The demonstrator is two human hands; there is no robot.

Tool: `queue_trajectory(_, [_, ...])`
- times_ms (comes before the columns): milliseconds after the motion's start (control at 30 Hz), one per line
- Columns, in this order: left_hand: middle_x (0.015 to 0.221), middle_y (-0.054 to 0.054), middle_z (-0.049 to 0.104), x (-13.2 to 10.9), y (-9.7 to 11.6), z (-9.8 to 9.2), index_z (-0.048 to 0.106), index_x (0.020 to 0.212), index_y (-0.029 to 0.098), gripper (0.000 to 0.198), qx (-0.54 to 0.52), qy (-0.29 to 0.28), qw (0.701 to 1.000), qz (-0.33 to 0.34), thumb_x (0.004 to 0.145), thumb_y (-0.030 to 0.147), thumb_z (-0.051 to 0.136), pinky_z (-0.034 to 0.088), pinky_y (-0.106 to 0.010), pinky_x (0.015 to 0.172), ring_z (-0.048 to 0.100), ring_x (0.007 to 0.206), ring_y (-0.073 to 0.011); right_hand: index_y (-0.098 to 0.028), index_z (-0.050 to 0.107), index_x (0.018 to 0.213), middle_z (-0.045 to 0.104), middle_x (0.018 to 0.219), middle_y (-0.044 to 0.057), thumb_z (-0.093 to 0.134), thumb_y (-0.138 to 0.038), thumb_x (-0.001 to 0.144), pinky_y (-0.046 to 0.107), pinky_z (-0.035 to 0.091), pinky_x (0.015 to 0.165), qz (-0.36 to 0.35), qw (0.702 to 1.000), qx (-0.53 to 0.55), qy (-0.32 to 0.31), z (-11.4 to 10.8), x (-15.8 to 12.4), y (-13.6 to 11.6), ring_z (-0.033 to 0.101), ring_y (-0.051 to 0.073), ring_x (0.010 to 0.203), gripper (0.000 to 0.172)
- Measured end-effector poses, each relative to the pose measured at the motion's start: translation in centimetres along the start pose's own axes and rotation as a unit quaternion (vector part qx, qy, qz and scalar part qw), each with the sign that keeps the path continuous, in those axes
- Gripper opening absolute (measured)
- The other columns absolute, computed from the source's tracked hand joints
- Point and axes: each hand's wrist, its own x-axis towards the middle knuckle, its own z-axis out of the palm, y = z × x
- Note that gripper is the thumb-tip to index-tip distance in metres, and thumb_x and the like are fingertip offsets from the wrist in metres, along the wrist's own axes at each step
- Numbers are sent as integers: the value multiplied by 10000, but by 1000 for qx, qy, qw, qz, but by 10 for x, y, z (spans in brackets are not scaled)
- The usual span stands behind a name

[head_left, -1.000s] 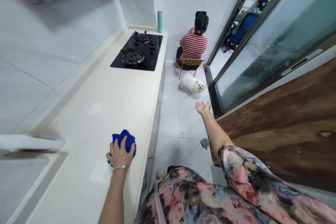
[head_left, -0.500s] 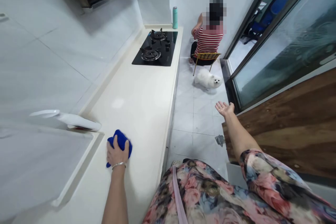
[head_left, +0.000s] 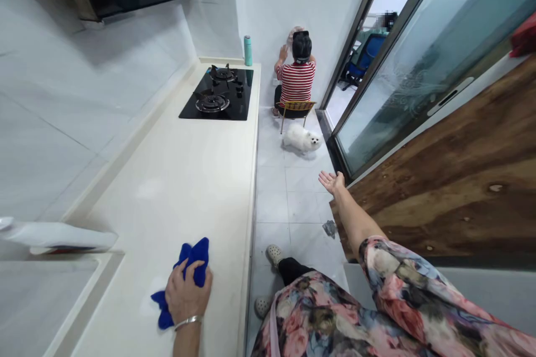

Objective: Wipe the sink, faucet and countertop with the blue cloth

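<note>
My left hand, with a bracelet at the wrist, presses a crumpled blue cloth flat against the cream countertop. Its fingers curl over the cloth, and part of the cloth sticks out to the left of the palm. Out over the floor to the right, my right hand is held palm up with its fingers apart and nothing in it. A small white dog stands on the tiles beyond that hand.
A black gas stove is set in the far counter, with a teal bottle behind it. A person in a striped shirt sits on a chair facing the wall. At right are a sliding glass door and a wooden panel.
My left hand and the cloth have moved nearer to me along the counter. The view has shifted, bringing my shoes into sight. My right hand stays open and outstretched.
</note>
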Motion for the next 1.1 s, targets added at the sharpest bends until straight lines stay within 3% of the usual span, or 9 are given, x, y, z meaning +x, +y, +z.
queue_trajectory(233, [1480,-139,606,8,10,-7,754,1164,252,352,44,-17,998,-47,915,455,613,484,-561,1125,546,1376,-386,-254,344,1614,665,1445,189,205,-459,1110,475,634,970,15,999,41,1,32,46,1,742,225,1166,561])
queue_trajectory(333, [1475,-153,608,42,26,-6,735,1200,243,370,66,-16,993,-92,897,426,629,484,-592,1113,547,1359,-403,-249,329,1629,632,1485,192,228,-473,1109,459,639,970,21,998,63,16,38,66,0,737,216,1171,575])
queue_trajectory(467, [1514,-191,574,98,69,13,678,1332,217,490,89,12,981,-173,890,422,622,482,-670,1064,506,1372,-457,-201,383,1605,646,1452,215,246,-448,1105,479,650,959,27,996,85,18,41,82,0,749,237,1135,574])
queue_trajectory(567, [1534,-194,572,110,100,31,684,1356,194,509,74,-4,991,-112,932,461,597,466,-670,1101,485,1408,-455,-216,379,1605,655,1440,206,247,-439,1101,493,652,961,20,995,95,24,42,89,-4,747,240,1144,567])
queue_trajectory(733, [1544,-185,587,86,122,46,741,1325,184,451,61,-18,998,30,998,441,568,452,-628,1160,492,1439,-423,-247,374,1599,676,1425,178,312,-500,1095,493,647,985,4,995,101,26,43,96,-19,730,238,1199,567])
queue_trajectory(833, [1527,-179,601,93,110,45,754,1317,196,432,55,-37,995,71,1027,427,532,448,-612,1178,507,1435,-406,-240,397,1572,695,1399,181,257,-482,1112,466,658,959,9,995,93,32,45,96,-22,738,233,1182,538])
queue_trajectory(900, [1517,-181,606,110,89,40,757,1303,184,448,44,-55,994,81,1035,431,496,434,-579,1213,516,1436,-388,-203,464,1509,735,1306,198,237,-419,1119,469,672,912,24,996,81,25,47,94,-19,765,249,1101,500])
queue_trajectory(1033, [1571,-207,553,142,23,22,697,1384,151,571,53,-55,997,-9,1018,509,445,364,-559,1286,500,1471,-383,-187,525,1418,759,1227,186,329,-338,1119,442,686,842,43,997,48,45,44,92,-11,785,236,941,388])
queue_trajectory(1100, [1612,-253,502,148,-6,13,599,1504,94,731,58,-55,994,-69,1010,592,397,321,-565,1312,455,1519,-411,-183,547,1389,762,1210,168,360,-334,1129,416,685,822,44,996,31,68,36,91,-10,781,217,890,354])
